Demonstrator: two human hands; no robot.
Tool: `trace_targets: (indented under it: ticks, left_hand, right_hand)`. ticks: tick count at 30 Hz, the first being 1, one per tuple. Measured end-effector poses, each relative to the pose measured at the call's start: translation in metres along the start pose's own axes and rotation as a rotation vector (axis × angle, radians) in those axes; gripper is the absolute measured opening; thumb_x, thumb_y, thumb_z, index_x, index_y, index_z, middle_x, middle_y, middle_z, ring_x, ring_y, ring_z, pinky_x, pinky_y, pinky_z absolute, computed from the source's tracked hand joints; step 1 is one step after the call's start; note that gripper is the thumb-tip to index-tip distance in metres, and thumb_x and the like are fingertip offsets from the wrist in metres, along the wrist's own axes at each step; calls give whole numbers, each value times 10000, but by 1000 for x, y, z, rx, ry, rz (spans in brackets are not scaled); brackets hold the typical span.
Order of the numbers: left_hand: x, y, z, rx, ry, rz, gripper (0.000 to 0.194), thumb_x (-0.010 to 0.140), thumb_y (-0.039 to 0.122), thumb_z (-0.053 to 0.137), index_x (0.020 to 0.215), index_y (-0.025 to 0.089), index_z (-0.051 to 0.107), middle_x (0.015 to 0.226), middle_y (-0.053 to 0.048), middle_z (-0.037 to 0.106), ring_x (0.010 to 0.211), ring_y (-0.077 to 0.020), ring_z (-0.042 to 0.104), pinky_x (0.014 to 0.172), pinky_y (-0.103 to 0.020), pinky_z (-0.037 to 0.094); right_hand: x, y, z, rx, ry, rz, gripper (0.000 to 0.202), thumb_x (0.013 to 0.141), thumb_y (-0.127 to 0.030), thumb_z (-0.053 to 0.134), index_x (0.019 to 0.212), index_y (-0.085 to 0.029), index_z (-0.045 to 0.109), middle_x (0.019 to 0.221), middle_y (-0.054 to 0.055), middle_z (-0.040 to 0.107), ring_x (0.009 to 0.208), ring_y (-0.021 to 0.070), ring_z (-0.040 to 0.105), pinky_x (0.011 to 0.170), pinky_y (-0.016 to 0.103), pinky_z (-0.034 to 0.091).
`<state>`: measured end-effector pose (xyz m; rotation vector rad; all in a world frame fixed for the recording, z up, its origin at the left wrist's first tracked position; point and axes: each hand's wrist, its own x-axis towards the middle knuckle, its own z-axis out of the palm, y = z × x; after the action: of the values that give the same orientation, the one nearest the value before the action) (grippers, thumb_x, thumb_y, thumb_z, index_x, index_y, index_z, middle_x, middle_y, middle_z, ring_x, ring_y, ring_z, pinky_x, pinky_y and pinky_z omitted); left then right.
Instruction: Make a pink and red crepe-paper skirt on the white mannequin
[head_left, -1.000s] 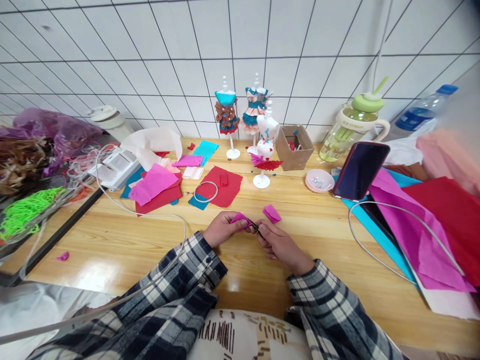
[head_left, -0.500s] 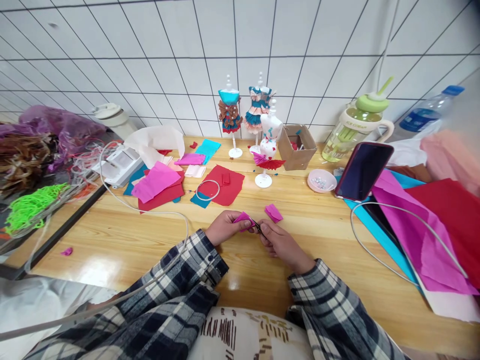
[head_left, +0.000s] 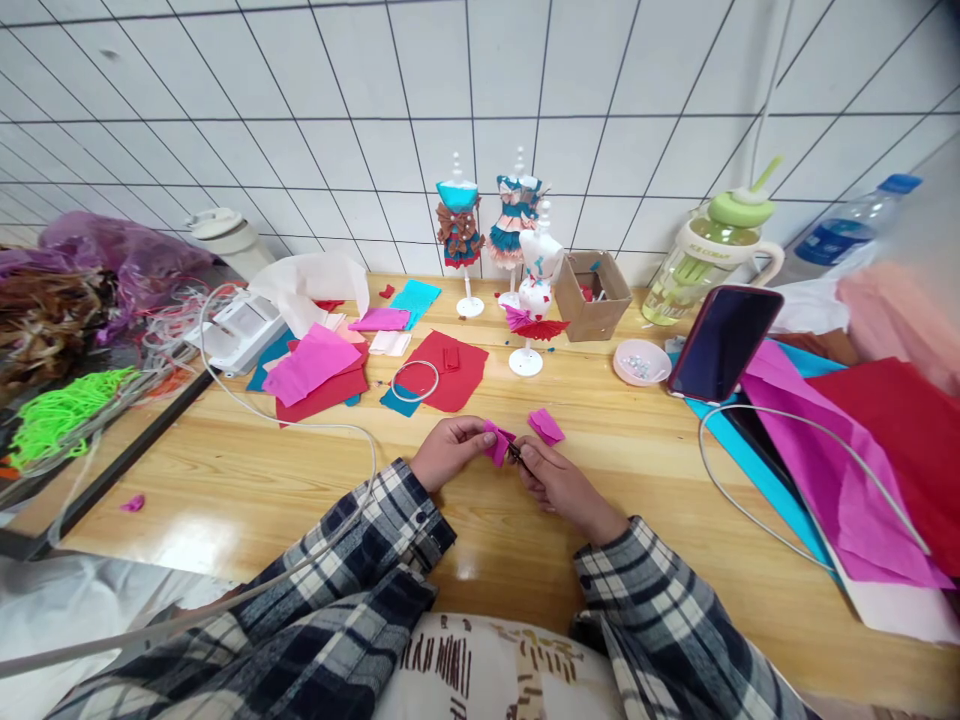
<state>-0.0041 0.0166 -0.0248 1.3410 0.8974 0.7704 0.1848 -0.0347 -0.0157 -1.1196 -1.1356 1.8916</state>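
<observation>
My left hand (head_left: pixel 451 453) pinches a small magenta piece of crepe paper (head_left: pixel 496 445) between thumb and fingers, over the wooden table. Close beside it, my right hand (head_left: pixel 559 487) is closed around a small dark pointed tool (head_left: pixel 514 453); its handle is hidden in my fingers, and its kind is not clear. The tool's tip meets the right side of the magenta piece. Just beyond my right hand, a folded magenta piece (head_left: pixel 546 426) lies on the table.
Mini mannequins in paper dresses, such as one with a red skirt (head_left: pixel 538 327), stand near the wall beside a cardboard box (head_left: pixel 592 297). Coloured sheets, a red one (head_left: pixel 465 385) among them, lie left. A bead dish (head_left: pixel 641 365), leaning phone (head_left: pixel 724 345) and cable (head_left: pixel 750 515) are right.
The magenta piece has turned in my left fingers and now hangs more upright, with more of its surface showing. The dark tool now overlaps its right edge. My right hand has barely moved.
</observation>
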Motion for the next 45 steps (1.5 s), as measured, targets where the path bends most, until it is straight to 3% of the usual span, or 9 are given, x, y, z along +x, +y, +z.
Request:
trace_targets:
  ticks: [9, 17, 30, 39, 45]
  left_hand:
    - [-1, 1, 3, 49, 71, -1, 307, 753, 401, 709, 864, 115, 732, 841, -69, 730, 766, -171, 641, 735, -266, 499]
    - [-1, 1, 3, 170, 38, 41, 277, 764, 386, 696, 844, 124, 737, 816, -57, 711, 768, -164, 631, 736, -257, 493]
    - [0, -1, 5, 157, -9, -19, 238, 733, 357, 722, 761, 120, 723, 713, -32, 672, 675, -134, 602, 657, -237, 467]
    - [1, -1, 5, 125, -43, -40, 275, 721, 398, 731, 753, 125, 718, 688, -23, 660, 646, -127, 593, 633, -232, 464]
    - [-1, -3, 5, 128, 1, -25, 279, 730, 395, 728, 783, 122, 723, 742, -43, 684, 693, -143, 612, 668, -248, 477]
  right_hand:
    - [-6, -4, -12, -138, -9, -34, 417, 861, -660, 409, 882, -247, 463, 546, -61, 476, 372, 83, 326, 342, 216, 246]
    - [-3, 3, -5, -114, 43, -21, 384, 879, -621, 404, 980, -252, 437, 571, -72, 448, 414, 97, 365, 313, 198, 334]
    - [-2, -2, 5, 81, 79, 35, 398, 808, -597, 507, 979, -263, 375, 518, -131, 305, 392, 54, 162, 333, 142, 131]
    - [-2, -1, 5, 50, 109, 42, 366, 812, -556, 519, 978, -257, 390, 513, -128, 303, 394, 56, 180, 356, 159, 125]
    - [-4, -3, 4, 103, 85, 84, 416, 795, -601, 528, 999, -267, 386, 518, -133, 308, 388, 49, 140, 349, 155, 113]
